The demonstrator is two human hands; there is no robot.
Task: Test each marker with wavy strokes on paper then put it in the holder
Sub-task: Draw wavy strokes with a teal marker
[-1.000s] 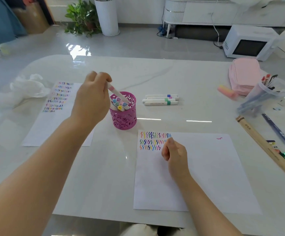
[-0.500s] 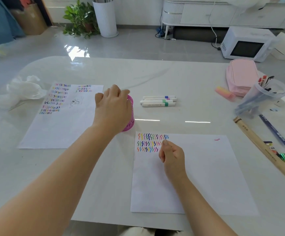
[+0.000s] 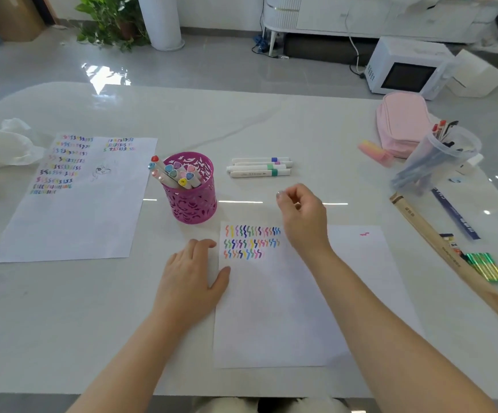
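A pink cut-out metal holder (image 3: 190, 201) stands in the middle of the table with several capped markers (image 3: 174, 174) in it. Behind and right of it lie three white markers (image 3: 259, 167) side by side. A white sheet (image 3: 286, 308) with three rows of coloured wavy strokes (image 3: 250, 241) lies in front of me. My left hand (image 3: 191, 278) rests flat on the table, its thumb on the sheet's left edge. My right hand (image 3: 301, 216) hovers above the sheet's top edge, fingers loosely curled, holding nothing, a little short of the loose markers.
A second sheet (image 3: 72, 198) full of strokes lies at the left, a crumpled white bag (image 3: 0, 144) beyond it. At the right are a pink pouch (image 3: 402, 120), a clear cup of pens (image 3: 438, 156), a pink eraser (image 3: 375, 152), a wooden ruler (image 3: 438, 245) and green pens (image 3: 486, 266).
My left hand dropped a marker into the holder, then drew back to the sheet's left edge. My right hand lifted off the sheet and moved forward towards the loose markers.
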